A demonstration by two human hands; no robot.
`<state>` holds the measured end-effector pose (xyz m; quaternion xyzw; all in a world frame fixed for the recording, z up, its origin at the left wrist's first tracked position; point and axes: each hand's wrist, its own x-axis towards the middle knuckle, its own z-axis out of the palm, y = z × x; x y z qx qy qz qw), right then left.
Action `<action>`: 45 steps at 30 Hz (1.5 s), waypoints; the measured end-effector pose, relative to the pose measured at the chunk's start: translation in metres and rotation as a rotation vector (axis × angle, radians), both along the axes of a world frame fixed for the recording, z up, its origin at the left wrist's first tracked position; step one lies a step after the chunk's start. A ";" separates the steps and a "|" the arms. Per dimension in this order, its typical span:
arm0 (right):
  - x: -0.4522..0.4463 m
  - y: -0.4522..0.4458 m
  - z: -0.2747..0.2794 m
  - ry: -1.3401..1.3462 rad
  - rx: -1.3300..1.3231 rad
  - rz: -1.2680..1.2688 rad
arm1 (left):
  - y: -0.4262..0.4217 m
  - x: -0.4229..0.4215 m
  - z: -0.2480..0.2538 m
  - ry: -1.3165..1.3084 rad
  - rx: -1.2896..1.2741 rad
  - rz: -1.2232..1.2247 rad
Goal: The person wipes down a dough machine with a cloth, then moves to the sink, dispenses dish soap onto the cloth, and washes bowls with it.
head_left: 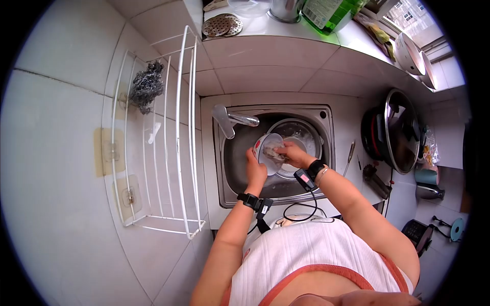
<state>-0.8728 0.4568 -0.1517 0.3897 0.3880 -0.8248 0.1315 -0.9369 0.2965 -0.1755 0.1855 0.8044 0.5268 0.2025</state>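
Over the steel sink [237, 188], my left hand [255, 168] grips a white bowl [262, 145] with a red pattern by its rim, the bowl tilted with its inside facing right. My right hand [292, 154] is closed on a pale, crumpled cloth [274, 152] pressed against the inside of the bowl. Beneath and to the right of the bowl, a round metal basin [311, 133] sits in the sink with soapy-looking contents and a pale dish in it. The chrome faucet [245, 120] reaches over the sink from the upper left.
A white wire rack [178, 137] with steel wool [147, 86] hangs on the left wall. Right of the sink stands a lidded pan [400, 130]. A green bottle [326, 14], drain covers [219, 25] and bowls [410, 53] line the ledge. A cable trails from my right wrist.
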 end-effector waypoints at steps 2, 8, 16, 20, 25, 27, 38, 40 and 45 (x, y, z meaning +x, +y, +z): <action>0.015 0.006 -0.004 0.038 -0.227 -0.129 | -0.001 -0.003 0.031 0.043 -0.141 -0.038; 0.045 0.014 0.020 0.257 -0.696 -0.447 | 0.000 -0.005 0.057 0.336 -0.257 -0.126; 0.071 0.013 -0.037 0.217 -0.521 -0.632 | -0.001 -0.003 0.095 0.533 -0.255 -0.191; 0.079 0.007 -0.035 0.180 -0.621 -0.688 | -0.004 0.003 0.115 0.734 -0.196 -0.264; 0.092 0.002 -0.029 0.213 -0.526 -0.601 | -0.010 0.012 0.140 0.936 -0.142 -0.328; 0.096 0.004 -0.044 0.280 -0.298 -0.491 | -0.013 0.015 0.146 0.998 -0.079 -0.326; 0.074 0.008 0.007 0.079 0.017 -0.311 | -0.042 0.034 0.131 0.605 -0.213 -0.103; 0.069 0.006 0.013 0.066 0.051 -0.316 | -0.047 0.038 0.124 0.599 -0.225 -0.087; 0.055 -0.003 0.022 -0.022 0.085 -0.384 | -0.053 0.043 0.118 0.562 -0.238 -0.046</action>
